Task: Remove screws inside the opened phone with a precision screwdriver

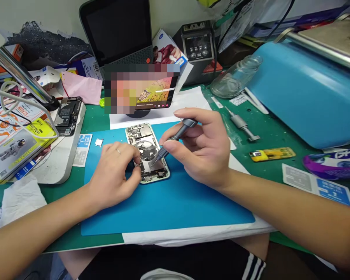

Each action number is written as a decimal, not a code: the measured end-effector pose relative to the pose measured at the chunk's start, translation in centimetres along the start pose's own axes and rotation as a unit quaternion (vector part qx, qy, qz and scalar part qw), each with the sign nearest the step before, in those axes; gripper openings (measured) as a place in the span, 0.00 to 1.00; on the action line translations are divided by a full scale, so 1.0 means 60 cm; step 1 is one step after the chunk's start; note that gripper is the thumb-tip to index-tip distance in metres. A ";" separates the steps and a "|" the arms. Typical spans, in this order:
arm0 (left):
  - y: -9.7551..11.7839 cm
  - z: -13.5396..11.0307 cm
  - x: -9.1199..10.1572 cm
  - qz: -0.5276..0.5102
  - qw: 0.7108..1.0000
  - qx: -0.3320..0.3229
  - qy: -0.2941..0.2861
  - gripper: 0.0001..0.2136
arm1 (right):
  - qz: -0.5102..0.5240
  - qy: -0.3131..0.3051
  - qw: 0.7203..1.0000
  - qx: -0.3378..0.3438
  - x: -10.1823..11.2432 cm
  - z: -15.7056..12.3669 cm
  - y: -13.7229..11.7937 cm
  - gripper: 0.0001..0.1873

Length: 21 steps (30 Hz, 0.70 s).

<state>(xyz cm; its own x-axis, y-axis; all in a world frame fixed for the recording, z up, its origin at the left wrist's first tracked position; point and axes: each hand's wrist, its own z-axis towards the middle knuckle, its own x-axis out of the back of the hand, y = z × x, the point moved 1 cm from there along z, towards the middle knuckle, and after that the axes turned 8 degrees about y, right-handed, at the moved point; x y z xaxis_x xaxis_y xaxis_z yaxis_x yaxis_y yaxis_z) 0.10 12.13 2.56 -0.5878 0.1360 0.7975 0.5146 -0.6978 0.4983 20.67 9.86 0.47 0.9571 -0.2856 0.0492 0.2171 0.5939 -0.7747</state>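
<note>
An opened smartphone (pixel 155 173) lies on the blue mat (pixel 175 206), its inner boards and a white area with a dark round part exposed. My left hand (pixel 113 171), wearing a ring, is closed at the phone's left edge, thumb and fingertips gripping it; the fingertips are partly hidden. In my right hand (pixel 204 149) is a grey screwdriver (pixel 179 134), held slanted between thumb and fingers with the index finger on its top end. The tool's thin tip points down into the lower part of the phone; whether it touches cannot be made out. A small metal piece (pixel 98 142) lies left of the phone.
A lit phone screen (pixel 160 93) stands behind the mat. Rightward lie another screwdriver (pixel 240 122), a glass jar (pixel 236 77), a yellow see-through object (pixel 272 154) and a purple packet (pixel 335 163). Battery boxes (pixel 20 151) and another opened phone (pixel 67 116) are at the left.
</note>
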 end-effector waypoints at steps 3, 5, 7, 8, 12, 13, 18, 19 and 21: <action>0.001 0.000 -0.002 0.014 1.000 -0.014 -0.019 0.03 | -0.014 -0.011 1.000 0.015 0.000 -0.003 -0.001 0.22; 0.002 -0.002 -0.002 0.021 0.999 -0.024 -0.027 0.02 | -0.019 -0.025 0.999 0.034 0.001 -0.006 -0.002 0.24; 0.003 -0.003 -0.003 0.026 0.999 -0.028 -0.033 0.02 | -0.026 -0.052 0.996 0.066 0.001 -0.010 -0.002 0.26; 0.003 -0.003 -0.004 0.026 0.999 -0.030 -0.035 0.02 | -0.034 -0.066 0.993 0.088 0.001 -0.011 -0.003 0.28; 0.002 -0.002 -0.005 0.026 0.998 -0.031 -0.038 0.02 | -0.062 -0.098 0.982 0.149 0.002 -0.015 -0.002 0.30; 0.002 -0.002 -0.004 0.025 0.998 -0.031 -0.038 0.02 | -0.065 -0.099 0.981 0.152 0.002 -0.016 -0.002 0.30; 0.001 -0.002 -0.003 0.025 0.998 -0.034 -0.040 0.03 | -0.084 -0.100 0.980 0.153 0.003 -0.015 -0.003 0.29; 0.001 -0.002 -0.003 0.026 0.998 -0.034 -0.040 0.03 | -0.088 -0.103 0.979 0.154 0.002 -0.015 -0.004 0.29; 0.001 -0.002 -0.004 0.028 0.998 -0.034 -0.041 0.03 | -0.090 -0.109 0.978 0.155 0.002 -0.014 -0.005 0.29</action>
<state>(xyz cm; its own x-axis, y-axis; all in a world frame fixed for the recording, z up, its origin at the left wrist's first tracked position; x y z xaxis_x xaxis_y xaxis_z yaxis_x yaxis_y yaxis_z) 0.17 11.95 2.38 -0.5056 0.1506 0.8495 0.4992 -0.7520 0.4304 20.57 9.00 0.17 0.9089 -0.2600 0.3260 0.4013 0.7577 -0.5147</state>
